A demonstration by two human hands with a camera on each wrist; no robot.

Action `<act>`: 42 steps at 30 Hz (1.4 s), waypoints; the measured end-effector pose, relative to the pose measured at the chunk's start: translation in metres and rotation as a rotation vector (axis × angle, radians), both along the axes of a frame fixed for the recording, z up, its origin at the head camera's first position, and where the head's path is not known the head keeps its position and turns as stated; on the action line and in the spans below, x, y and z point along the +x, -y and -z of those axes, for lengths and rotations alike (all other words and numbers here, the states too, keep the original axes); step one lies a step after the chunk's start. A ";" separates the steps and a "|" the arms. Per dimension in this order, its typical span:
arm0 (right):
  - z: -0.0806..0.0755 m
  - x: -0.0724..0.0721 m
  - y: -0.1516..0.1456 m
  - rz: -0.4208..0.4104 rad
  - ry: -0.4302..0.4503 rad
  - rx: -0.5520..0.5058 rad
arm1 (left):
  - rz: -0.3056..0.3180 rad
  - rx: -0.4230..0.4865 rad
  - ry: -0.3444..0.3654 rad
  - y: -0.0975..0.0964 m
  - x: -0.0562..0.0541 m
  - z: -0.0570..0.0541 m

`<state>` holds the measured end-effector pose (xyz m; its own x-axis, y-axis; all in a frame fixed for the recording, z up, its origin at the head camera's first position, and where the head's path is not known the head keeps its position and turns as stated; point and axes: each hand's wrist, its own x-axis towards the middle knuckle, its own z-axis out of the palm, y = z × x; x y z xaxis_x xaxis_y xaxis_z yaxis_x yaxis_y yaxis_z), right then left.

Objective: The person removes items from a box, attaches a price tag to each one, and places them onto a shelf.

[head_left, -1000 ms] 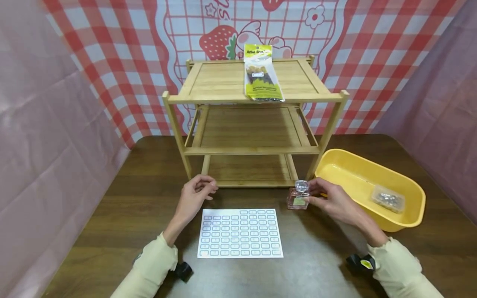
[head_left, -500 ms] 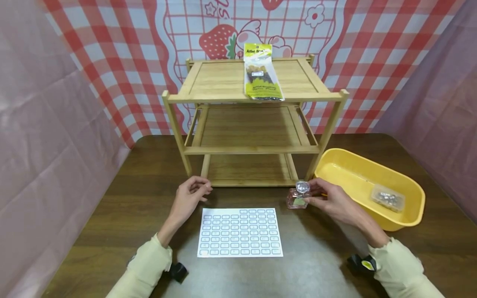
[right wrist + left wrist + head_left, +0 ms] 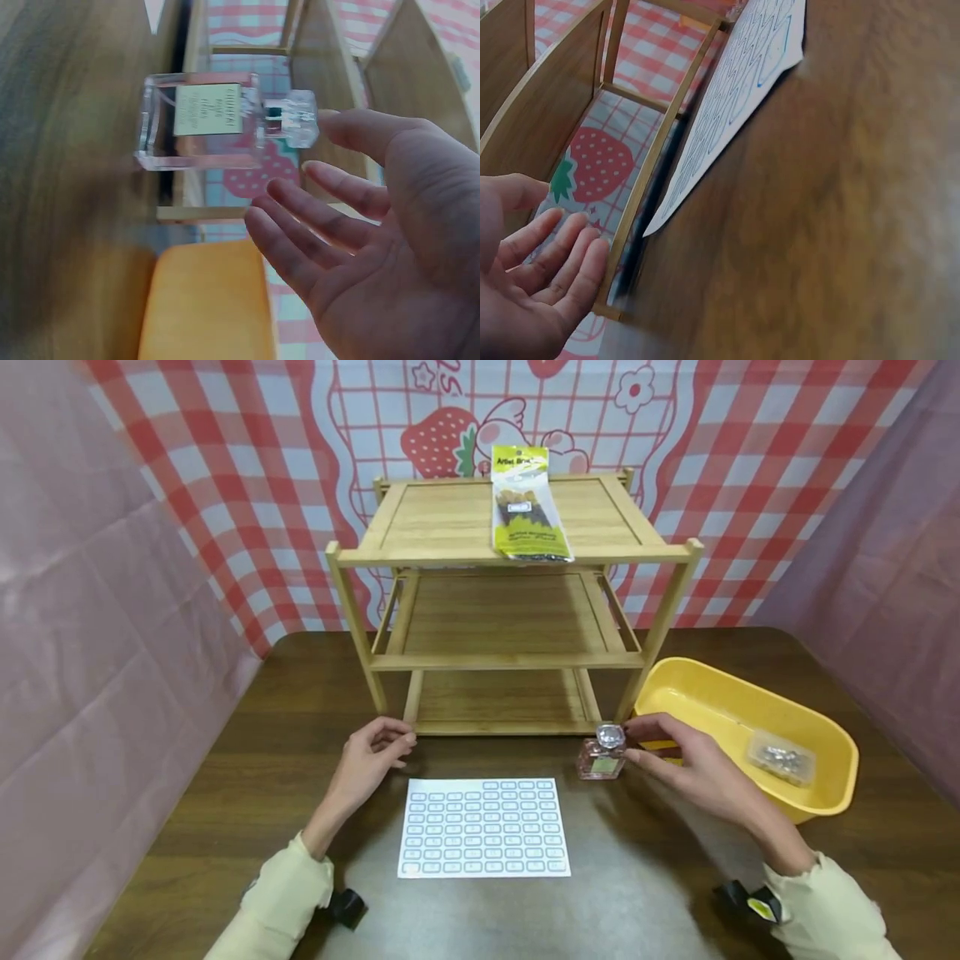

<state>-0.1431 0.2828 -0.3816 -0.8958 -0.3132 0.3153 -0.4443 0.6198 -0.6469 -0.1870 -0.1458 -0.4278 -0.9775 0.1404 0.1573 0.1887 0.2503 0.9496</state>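
Note:
A small square perfume bottle (image 3: 601,755) of pinkish glass, with a clear faceted cap and a pale label, stands upright on the table in front of the rack's right end. My right hand (image 3: 693,766) is just to its right, fingers parted and holding nothing; in the right wrist view the thumb tip is close by the cap (image 3: 301,118). My left hand (image 3: 366,760) hovers near the rack's front left corner, its fingers loosely bent around nothing. Between the hands lies a white sheet of blue-outlined labels (image 3: 483,828).
A three-tier wooden rack (image 3: 510,662) stands at the back. On its top shelf lies a yellow-and-clear packet of artist brushes (image 3: 531,531) bearing a small white label. At the right, a yellow basin (image 3: 697,697) holds a clear plastic box (image 3: 782,758) of small silvery pieces.
My right hand has let go of the perfume bottle and drawn slightly right. My left hand has drifted left and a little toward me. The bottle stays in place.

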 end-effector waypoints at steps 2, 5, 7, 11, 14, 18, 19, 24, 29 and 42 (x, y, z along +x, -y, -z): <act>-0.003 0.003 -0.002 0.032 -0.069 -0.028 | 0.010 -0.027 0.008 0.002 0.001 0.001; -0.008 0.008 -0.002 0.066 -0.171 -0.093 | 0.019 -0.061 0.013 0.006 0.001 0.002; -0.010 0.011 0.000 0.057 -0.231 -0.138 | 0.021 -0.083 0.012 0.007 0.002 0.002; -0.010 0.016 0.010 -0.016 -0.326 -0.193 | 0.014 -0.152 0.006 0.008 0.004 0.003; -0.006 0.021 0.021 -0.084 -0.352 -0.194 | 0.001 -0.214 -0.006 0.008 0.007 0.004; 0.003 0.024 0.036 -0.169 -0.359 -0.155 | -0.001 -0.279 -0.033 0.007 0.009 0.005; 0.005 0.024 0.040 -0.187 -0.356 -0.147 | 0.001 -0.292 -0.040 0.007 0.010 0.005; 0.016 0.023 0.055 -0.223 -0.305 -0.127 | 0.024 -0.331 -0.071 0.006 0.011 0.007; 0.028 0.020 0.067 -0.253 -0.251 -0.106 | 0.036 -0.384 -0.096 0.005 0.013 0.008; 0.048 0.016 0.084 -0.205 -0.134 -0.054 | 0.068 -0.516 -0.068 0.003 0.015 0.009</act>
<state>-0.1270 0.1985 -0.4299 -0.7643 -0.4638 0.4481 -0.6413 0.4737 -0.6036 -0.1720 -0.1491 -0.4364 -0.9536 0.2789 0.1137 0.2776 0.6671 0.6913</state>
